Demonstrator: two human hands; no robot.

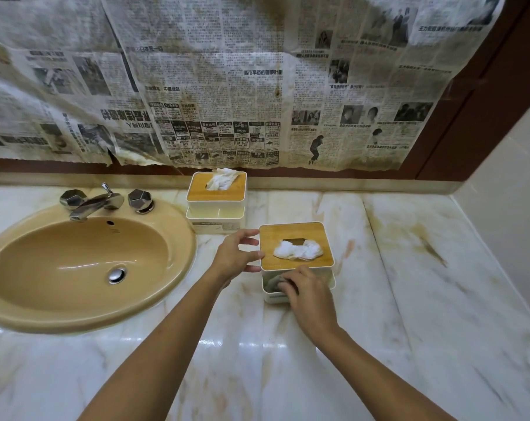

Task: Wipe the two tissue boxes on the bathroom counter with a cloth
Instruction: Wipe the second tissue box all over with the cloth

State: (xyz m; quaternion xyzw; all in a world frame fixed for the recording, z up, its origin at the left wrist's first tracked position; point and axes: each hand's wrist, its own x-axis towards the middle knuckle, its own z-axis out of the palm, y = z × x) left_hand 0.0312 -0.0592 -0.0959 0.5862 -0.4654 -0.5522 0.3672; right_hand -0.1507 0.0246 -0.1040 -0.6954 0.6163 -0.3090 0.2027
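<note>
A tan oval ceramic sink (183,249) is set into the left of the counter, with a chrome drain plug (117,275) at the bottom of its bowl. A chrome faucet (93,204) stands between two faceted knobs on its back rim.

Just right of the sink and against the back ledge stands the far tissue box (215,205), a white plastic rectangle with a flat wooden lid. A crumpled white tissue (222,179) rises out of the slot in the lid. A divided white tray juts from its lower front; what the tray holds cannot be made out.

The left hand (234,253) reaches in from below. Its fingers are spread wide, and the thumb and fingertips touch the left edge of the near tissue box (288,232). This box is also white with a wooden lid, and it stands mid-counter, nearer the person and apart from the far one. A bunched white tissue (298,250) comes from its slot and lies across the lid.

The right hand (310,296) curls around a grey cloth (272,282) and presses it against the box's front wall, below the lid.

The white marble counter with yellow-brown veins (409,284) runs on to the right. Stained newspaper sheets (227,86) cover the wall behind it.
</note>
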